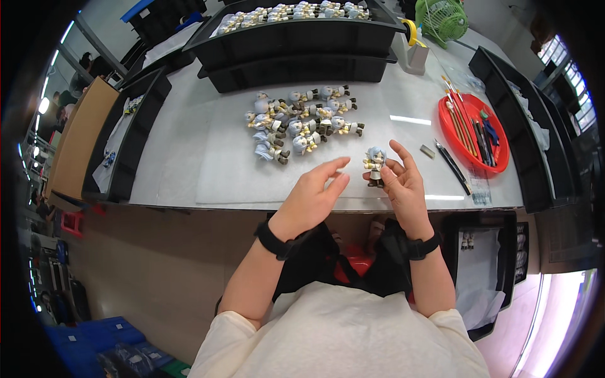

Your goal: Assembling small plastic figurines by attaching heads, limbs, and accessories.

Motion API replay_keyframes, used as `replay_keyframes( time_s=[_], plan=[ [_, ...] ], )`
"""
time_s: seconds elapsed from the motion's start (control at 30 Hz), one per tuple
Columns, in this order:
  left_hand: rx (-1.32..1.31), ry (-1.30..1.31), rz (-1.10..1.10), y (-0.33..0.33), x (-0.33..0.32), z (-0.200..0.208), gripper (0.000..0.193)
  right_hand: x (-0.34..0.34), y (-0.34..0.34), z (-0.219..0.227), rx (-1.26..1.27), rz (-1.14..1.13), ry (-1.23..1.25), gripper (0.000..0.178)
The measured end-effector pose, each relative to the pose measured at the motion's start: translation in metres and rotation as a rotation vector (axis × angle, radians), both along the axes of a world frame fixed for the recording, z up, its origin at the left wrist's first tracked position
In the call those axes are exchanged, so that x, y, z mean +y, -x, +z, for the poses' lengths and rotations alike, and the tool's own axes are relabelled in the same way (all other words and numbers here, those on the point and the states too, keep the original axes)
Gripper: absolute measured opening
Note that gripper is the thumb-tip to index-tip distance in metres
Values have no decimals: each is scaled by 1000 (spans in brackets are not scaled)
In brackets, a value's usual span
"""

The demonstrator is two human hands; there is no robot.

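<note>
Between the thumb and fingers of my right hand [405,181] is a small figurine [374,169] with pale blue hair, a white outfit and dark boots. It is held upright above the front part of the table. My left hand [313,194] hovers to the left of it, thumb and fingers apart, holding nothing. Beyond my hands, several similar figurines [305,128] lie on their sides in a loose cluster on a white sheet [220,170]. Both wrists wear black bands.
Stacked black trays [296,53] full of figurines stand at the back. On the right, a red oval tray [443,126] holds brushes and tools, beside a craft knife [452,166] and a small grey block [427,151]. Black bins [146,116] flank the table. A green fan [441,20] and tape dispenser [411,55] stand behind.
</note>
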State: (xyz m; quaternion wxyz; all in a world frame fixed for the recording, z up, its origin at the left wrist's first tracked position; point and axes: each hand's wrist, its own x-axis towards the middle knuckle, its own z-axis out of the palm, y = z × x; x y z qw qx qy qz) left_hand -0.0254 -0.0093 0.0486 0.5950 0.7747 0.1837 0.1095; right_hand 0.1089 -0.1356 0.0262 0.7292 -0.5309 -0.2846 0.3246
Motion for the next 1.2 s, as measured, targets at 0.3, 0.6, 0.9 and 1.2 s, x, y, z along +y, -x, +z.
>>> replay_keyframes(
  time_s=[0.3, 0.6, 0.9, 1.2],
  plan=[
    [-335, 697, 57, -37, -5, -31, 35, 17, 3, -13, -99, -33, -86, 47],
    [-455, 863, 144, -36, -4, -44, 35, 10, 10, -20, -152, -23, -87, 49],
    [-483, 777, 114, -35, -4, -49, 38, 9, 13, -16, -97, 15, -97, 59],
    [-457, 828, 118, -34, -4, -46, 29, 9, 7, -25, -123, 22, -95, 60]
  ],
)
